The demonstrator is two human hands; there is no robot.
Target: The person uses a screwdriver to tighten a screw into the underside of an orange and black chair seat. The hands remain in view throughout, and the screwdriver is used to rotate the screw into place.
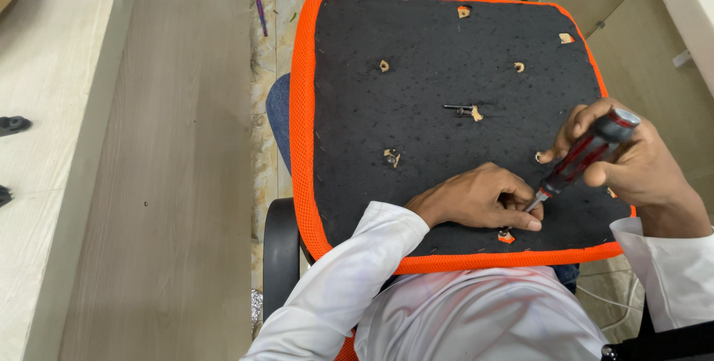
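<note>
Right hand [639, 164] gripped a red-black screwdriver [584, 159]; left hand [476, 197] fingers pinched its tip on the fuzzy black seat [416, 101], screw hidden.

The seat [439, 93] shows black, speckled fabric edged all round by a bright orange mesh border. Small tan, frayed holes dot the black, and an orange tag [506, 238] sits near its lower edge. The screwdriver [584, 156] has a red and black striped handle with a grey cap. Both sleeves [349, 272] are white. The floor [264, 153] is mottled beige and green stone, with a purple pen [261, 17] lying on it. The surfaces on either side are pale wood grain.
</note>
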